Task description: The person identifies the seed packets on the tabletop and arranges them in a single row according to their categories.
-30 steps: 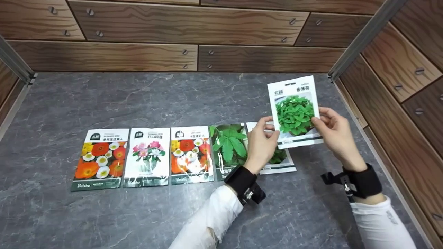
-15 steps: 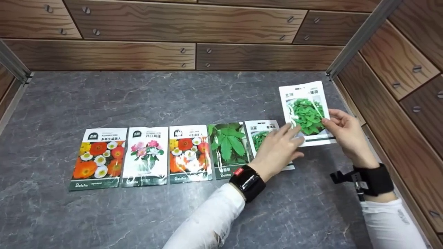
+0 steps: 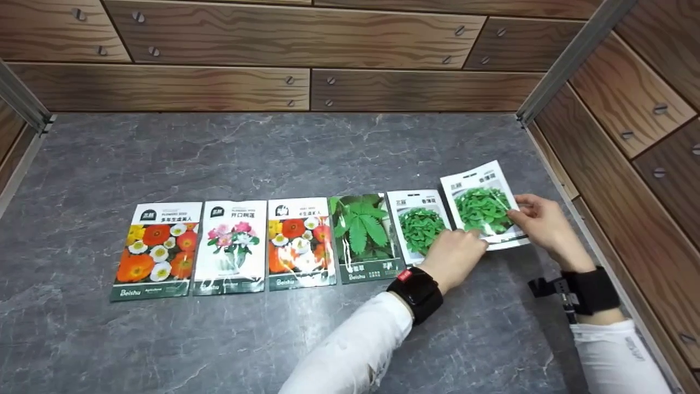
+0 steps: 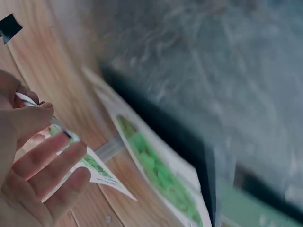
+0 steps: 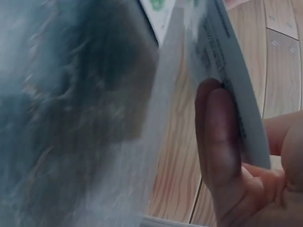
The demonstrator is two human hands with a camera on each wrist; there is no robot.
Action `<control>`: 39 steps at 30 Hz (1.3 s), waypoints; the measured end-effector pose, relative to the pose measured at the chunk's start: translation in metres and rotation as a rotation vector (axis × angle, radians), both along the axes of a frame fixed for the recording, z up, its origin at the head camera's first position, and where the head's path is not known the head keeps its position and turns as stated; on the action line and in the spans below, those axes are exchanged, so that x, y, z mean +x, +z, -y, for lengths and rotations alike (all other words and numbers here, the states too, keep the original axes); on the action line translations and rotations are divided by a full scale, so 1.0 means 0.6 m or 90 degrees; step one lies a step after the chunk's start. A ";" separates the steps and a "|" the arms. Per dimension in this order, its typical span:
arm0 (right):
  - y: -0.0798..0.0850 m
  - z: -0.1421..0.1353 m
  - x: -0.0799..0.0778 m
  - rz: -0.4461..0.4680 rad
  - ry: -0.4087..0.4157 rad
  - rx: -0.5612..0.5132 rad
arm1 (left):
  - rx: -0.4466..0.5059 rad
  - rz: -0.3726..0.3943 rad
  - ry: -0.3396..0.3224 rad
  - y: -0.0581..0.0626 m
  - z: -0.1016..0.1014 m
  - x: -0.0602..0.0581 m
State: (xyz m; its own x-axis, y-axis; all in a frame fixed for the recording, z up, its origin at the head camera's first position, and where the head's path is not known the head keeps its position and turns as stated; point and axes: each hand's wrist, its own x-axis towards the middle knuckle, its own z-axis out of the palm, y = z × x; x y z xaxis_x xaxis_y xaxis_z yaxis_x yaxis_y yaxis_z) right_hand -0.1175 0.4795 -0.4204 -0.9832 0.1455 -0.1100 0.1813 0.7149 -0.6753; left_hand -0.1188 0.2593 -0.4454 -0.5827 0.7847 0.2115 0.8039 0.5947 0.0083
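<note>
A white mint seed packet point(image 3: 483, 207) is held tilted at the right end of a row of packets. My right hand point(image 3: 546, 229) pinches its right edge, thumb on the picture side; the right wrist view shows fingers point(image 5: 220, 132) against its printed back. At the packet's lower edge is my left hand point(image 3: 455, 257), apparently pinching it, with other fingers point(image 4: 52, 165) spread in front of it in the left wrist view. A second mint packet point(image 3: 416, 200) lies flat just to the left, partly covered by my left hand. The held packet's lowest corner is partly hidden.
Further left lie a green-leaf packet point(image 3: 361, 227), an orange-poppy packet point(image 3: 301, 241), a pink-flower packet point(image 3: 232, 241) and another poppy packet point(image 3: 156, 246). They rest on a grey marbled table point(image 3: 219, 148). Wood-patterned walls point(image 3: 219, 38) stand behind and at the sides.
The held packet moved right, then down toward the table. My left hand released its left edge, passed with spread fingers over the flat mint packet, and is now at the lower edge.
</note>
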 end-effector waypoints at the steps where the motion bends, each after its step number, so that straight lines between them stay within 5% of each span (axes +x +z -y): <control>1: -0.003 -0.001 0.000 0.008 0.004 0.020 | -0.003 0.001 -0.002 -0.003 -0.003 0.001; 16: -0.040 0.015 0.007 -0.025 0.004 0.264 | -0.035 0.016 0.009 -0.022 -0.026 0.019; 39: -0.043 0.020 0.006 0.051 0.053 0.330 | -0.054 0.007 0.021 -0.027 -0.037 0.028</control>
